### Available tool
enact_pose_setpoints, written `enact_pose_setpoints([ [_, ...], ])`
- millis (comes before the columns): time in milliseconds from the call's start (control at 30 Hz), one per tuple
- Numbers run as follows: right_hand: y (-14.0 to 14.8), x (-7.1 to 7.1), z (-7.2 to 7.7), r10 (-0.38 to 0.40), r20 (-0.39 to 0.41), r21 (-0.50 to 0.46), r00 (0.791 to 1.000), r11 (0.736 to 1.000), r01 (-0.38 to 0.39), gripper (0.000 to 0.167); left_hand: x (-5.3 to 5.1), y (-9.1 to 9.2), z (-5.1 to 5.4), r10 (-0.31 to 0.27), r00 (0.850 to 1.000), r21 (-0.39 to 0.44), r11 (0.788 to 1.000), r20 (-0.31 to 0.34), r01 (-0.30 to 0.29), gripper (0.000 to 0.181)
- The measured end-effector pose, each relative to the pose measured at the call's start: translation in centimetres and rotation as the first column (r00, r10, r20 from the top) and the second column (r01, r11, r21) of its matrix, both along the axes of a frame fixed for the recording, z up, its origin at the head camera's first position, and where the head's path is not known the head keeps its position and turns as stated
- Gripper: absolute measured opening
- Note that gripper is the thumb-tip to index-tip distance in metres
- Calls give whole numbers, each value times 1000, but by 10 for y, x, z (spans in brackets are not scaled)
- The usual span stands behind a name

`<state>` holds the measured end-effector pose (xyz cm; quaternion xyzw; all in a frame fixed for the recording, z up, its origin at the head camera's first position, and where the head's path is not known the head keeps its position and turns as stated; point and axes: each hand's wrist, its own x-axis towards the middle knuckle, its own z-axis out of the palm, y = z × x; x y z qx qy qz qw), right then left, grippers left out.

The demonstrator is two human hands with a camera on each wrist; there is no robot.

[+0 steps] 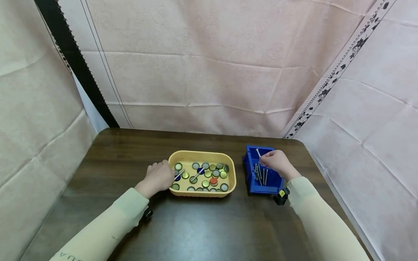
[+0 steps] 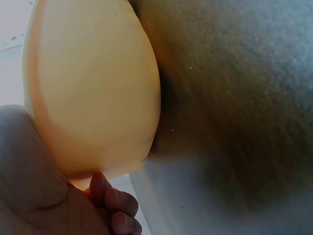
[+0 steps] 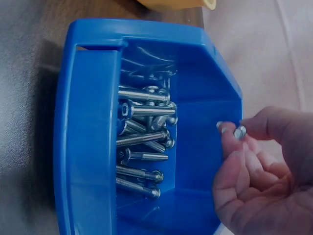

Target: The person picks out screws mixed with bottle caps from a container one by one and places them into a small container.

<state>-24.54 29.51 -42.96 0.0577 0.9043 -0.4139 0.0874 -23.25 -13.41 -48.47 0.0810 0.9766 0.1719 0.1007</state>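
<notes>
My left hand (image 1: 159, 176) is at the left end of a yellow tray (image 1: 202, 194) and grips its rim. In the left wrist view the tray's outer wall (image 2: 98, 88) fills much of the picture, with curled fingers (image 2: 122, 203) at its edge. Inside the tray lie several bottle caps (image 1: 205, 183) and two bolts, one of them slanted (image 1: 197, 175) near the middle. My right hand (image 1: 277, 162) pinches a silver bolt (image 3: 239, 132) between thumb and fingers, above a blue bin (image 1: 251, 190). Several loose bolts (image 3: 146, 139) lie in that bin.
Both containers stand on a dark wooden table (image 1: 202, 228), the blue bin to the right of the tray. Pale cloth (image 1: 196, 72) hangs behind the table and along both sides.
</notes>
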Motion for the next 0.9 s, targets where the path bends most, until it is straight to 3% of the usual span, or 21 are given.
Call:
enact_pose_setpoints([
  [300, 2, 4, 1, -58, -15, 176, 998, 983, 59, 25, -2, 2, -3, 7, 1000, -5, 1000, -6, -7, 35],
  [500, -1, 8, 8, -81, -16, 231, 997, 969, 82, 35, -1, 2, -2, 10, 1000, -1, 1000, -3, -10, 35],
  [600, -4, 8, 11, -104, -3, 135, 995, 985, 104, 38, -1, 3, -1, 11, 1000, 2, 1000, 1, -11, 35],
  [700, -12, 6, 14, -119, 24, -47, 993, 992, 120, 41, -1, 2, 0, 15, 1000, -2, 1000, 1, -15, 35],
  [800, -27, -1, 17, -114, 61, -233, 992, 964, 126, 44, -1, 1, -1, 13, 1000, -7, 1000, -1, -13, 34],
  [900, -51, -9, 20, -95, 110, -401, 989, 906, 132, 45, -1, 1, -1, 13, 1000, -6, 1000, -4, -13, 34],
])
